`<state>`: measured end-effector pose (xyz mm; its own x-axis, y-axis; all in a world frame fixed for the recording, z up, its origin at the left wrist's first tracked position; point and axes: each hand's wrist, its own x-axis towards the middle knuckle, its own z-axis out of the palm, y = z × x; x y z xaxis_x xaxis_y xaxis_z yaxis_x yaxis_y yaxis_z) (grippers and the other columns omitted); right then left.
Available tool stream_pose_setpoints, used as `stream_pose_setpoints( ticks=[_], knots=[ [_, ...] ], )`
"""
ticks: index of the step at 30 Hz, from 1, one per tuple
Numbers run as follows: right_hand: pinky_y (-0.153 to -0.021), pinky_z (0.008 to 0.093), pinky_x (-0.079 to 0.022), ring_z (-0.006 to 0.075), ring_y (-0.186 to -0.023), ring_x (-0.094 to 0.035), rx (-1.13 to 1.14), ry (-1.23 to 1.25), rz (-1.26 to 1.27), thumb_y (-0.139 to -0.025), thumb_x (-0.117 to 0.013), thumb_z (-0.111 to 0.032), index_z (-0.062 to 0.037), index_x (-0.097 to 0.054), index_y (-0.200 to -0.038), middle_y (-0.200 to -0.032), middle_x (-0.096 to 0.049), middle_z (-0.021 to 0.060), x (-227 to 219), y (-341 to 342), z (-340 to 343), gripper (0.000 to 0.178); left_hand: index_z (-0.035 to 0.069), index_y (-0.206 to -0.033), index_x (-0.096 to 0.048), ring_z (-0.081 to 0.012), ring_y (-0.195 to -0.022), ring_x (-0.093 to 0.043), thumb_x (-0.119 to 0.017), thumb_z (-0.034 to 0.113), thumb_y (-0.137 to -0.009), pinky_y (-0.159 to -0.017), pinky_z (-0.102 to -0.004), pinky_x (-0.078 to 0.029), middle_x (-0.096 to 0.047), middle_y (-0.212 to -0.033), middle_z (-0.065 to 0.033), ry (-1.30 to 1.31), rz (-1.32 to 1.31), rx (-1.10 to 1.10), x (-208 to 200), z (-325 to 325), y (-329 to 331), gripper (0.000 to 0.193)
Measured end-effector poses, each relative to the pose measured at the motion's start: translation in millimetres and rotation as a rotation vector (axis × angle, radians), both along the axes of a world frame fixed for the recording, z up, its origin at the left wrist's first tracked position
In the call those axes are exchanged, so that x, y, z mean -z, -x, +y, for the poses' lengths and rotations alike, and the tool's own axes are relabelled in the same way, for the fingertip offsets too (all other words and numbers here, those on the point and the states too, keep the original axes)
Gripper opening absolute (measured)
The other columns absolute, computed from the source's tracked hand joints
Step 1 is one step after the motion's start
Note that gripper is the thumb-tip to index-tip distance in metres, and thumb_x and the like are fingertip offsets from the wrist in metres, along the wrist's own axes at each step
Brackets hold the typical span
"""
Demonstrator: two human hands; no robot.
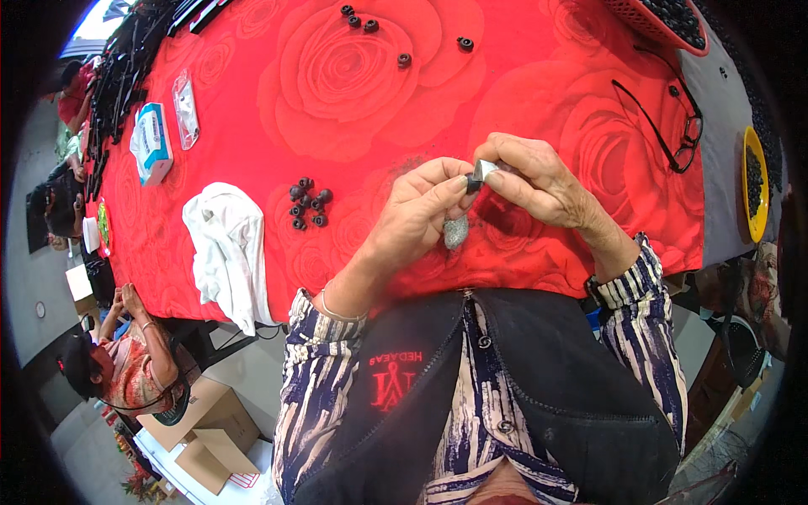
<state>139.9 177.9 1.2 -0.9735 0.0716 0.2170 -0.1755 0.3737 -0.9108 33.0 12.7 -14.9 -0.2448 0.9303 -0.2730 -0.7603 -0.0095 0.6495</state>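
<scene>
My left hand [421, 202] is closed, with a small black part [473, 183] pinched between thumb and fingers. My right hand [539, 181] meets it from the right and grips a small blade-like tool [484, 169], pale and grey, which touches or nearly touches the black part. Below my left fingers shows a grey speckled, rounded piece [455, 233]; whether that hand holds it I cannot tell. To the left of my hands, several round black parts [308, 202] lie in a cluster on the red rose-patterned cloth [353, 126].
A white cloth [223, 252], a tissue pack [151, 145] and a clear packet [185, 109] lie at left. Several loose black parts [370, 26] lie far off. At right are eyeglasses [686, 143], a red basket [652, 25] and a yellow bowl [763, 202]. Another person [135, 362] sits at left.
</scene>
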Motion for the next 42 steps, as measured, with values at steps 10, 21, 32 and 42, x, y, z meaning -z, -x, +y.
stream_pose_setpoints(
  ticks=[10,21,32,42],
  knots=[
    [-0.053,0.0295,-0.037,0.0198,-0.059,-0.048,-0.038,-0.007,-0.029,-0.081,-0.052,-0.011,0.0014,-0.053,-0.088,-0.069,-0.046,0.0097,-7,1,-2,0.014,0.001,-0.098,-0.056,-0.0031,-0.063,-0.044,-0.054,0.012,-0.089,-0.056,-0.0167,-0.038,-0.054,-0.078,0.0014,-0.018,0.070,-0.086,3,-1,4,0.015],
    [-0.053,0.0292,-0.039,0.0173,-0.058,-0.050,0.040,-0.038,-0.019,-0.078,-0.058,-0.014,0.0009,-0.053,-0.085,-0.068,-0.049,0.0076,-1,-1,1,0.018,0.004,-0.083,-0.060,-0.0115,-0.071,-0.051,-0.062,0.005,-0.078,-0.061,-0.0248,-0.042,-0.053,-0.071,-0.0016,0.483,1.725,-0.581,-35,-43,56,0.006],
    [-0.052,0.0291,-0.041,0.0181,-0.059,-0.052,0.056,-0.054,0.007,-0.076,-0.062,-0.013,-0.0002,-0.054,-0.087,-0.069,-0.050,0.0085,-3,-4,-1,0.018,0.005,-0.079,-0.061,-0.0224,-0.071,-0.052,-0.070,0.017,-0.071,-0.066,-0.0336,-0.042,-0.056,-0.072,-0.0057,0.654,2.049,-0.365,-51,-53,85,0.017],
    [-0.054,0.0329,-0.043,0.0240,-0.061,-0.055,0.057,-0.061,0.027,-0.074,-0.063,-0.012,0.0007,-0.053,-0.086,-0.070,-0.053,0.0118,-3,0,-1,0.020,0.002,-0.087,-0.059,-0.0288,-0.077,-0.061,-0.067,0.023,-0.074,-0.066,-0.0388,-0.047,-0.061,-0.078,-0.0135,0.504,1.783,-0.177,-13,71,110,0.027]
  ],
)
